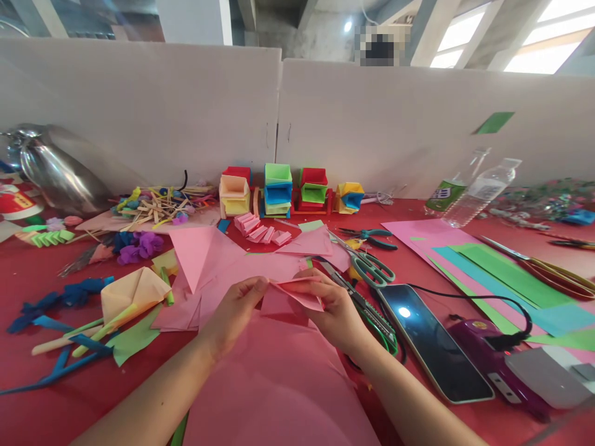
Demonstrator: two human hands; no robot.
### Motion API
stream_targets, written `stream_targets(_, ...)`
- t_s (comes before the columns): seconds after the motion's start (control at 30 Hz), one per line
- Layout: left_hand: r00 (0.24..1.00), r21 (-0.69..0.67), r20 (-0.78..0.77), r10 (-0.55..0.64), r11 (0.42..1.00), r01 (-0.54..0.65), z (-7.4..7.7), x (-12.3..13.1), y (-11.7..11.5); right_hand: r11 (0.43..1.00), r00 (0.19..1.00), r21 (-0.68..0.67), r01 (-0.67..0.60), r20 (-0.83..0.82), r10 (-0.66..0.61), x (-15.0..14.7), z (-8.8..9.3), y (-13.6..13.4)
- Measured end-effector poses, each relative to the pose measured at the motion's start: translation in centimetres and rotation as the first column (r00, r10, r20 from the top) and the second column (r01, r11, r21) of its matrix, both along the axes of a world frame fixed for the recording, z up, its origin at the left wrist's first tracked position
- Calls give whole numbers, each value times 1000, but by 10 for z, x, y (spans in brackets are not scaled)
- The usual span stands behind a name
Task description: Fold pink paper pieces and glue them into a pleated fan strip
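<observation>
Between my two hands is a folded piece of pink paper (300, 293). My left hand (244, 303) pinches its left corner between thumb and forefinger. On the other side, my right hand (334, 306) grips the paper's right part, with some fingers behind it. Below the hands a large pink sheet (279, 384) covers the near part of the table. More pink paper lies just beyond, including a folded triangle (191, 251). A utility knife (356, 297) lies close to the right of my right hand, beside green-handled scissors (372, 266).
Folded paper boxes (277, 192) stand along the white partition (186, 105). A phone (439, 341) and a purple power strip (497, 365) lie at right, near coloured sheets (511, 272). Plastic bottles (483, 192) stand behind. At left are paper scraps (134, 347) and a steel jug (65, 170).
</observation>
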State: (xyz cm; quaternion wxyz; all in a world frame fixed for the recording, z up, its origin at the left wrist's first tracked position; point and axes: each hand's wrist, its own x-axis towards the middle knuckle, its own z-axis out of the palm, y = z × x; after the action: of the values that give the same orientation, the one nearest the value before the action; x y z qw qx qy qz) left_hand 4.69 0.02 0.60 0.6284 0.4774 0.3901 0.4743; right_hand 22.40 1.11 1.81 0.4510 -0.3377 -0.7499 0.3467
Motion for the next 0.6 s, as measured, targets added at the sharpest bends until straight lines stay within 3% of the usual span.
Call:
stream_targets(0.13, 999, -34, 37, 13, 999, -12, -2, 0, 0, 999, 999, 31, -39, 38, 37, 0, 1, -2)
stream_targets(0.33, 991, -86, 126, -41, 995, 52, 4, 3, -6, 970, 988, 195, -148, 78, 135, -1, 2, -2)
stream_targets(0.6, 986, -56, 133, -105, 992, 113, 5, 1, -4, 970, 982, 186, -157, 138, 132, 0, 0, -2)
